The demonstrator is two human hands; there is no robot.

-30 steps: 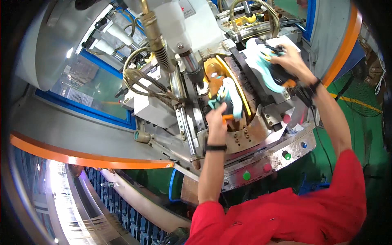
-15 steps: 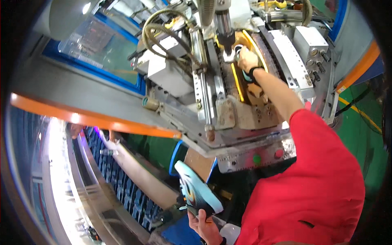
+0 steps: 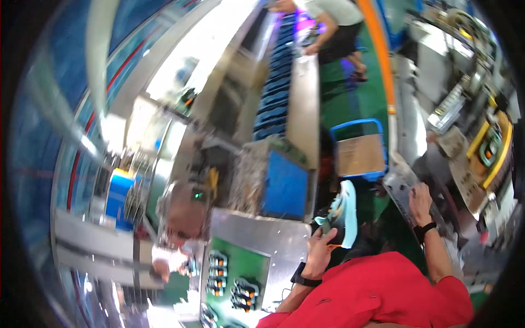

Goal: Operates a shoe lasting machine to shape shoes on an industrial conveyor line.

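My left hand [image 3: 319, 249] is closed around the heel end of a light blue and black running shoe [image 3: 345, 216], held up in front of my body. My right hand [image 3: 420, 201] rests over the machine's front control panel [image 3: 403, 183], fingers bent slightly over it and nothing visible in them. A red button [image 3: 484, 236] shows on the panel beyond that hand. Within the machine, a shoe [image 3: 489, 147] sits between yellow-edged side pads [image 3: 504, 156]. Motion blur hides the fine detail around my right fingertips.
A conveyor with dark blue racks [image 3: 273, 93] runs ahead. A blue-framed cart [image 3: 358, 156] holds a brown board. Several shoes [image 3: 217, 273] stand on a green-topped metal table [image 3: 257, 224]. One co-worker [image 3: 342, 22] is beside the conveyor; another's hand [image 3: 161, 269] is near the table.
My view has swung left. My right hand has left the inside of the machine and come down to its front panel. The shoe stays in my left hand.
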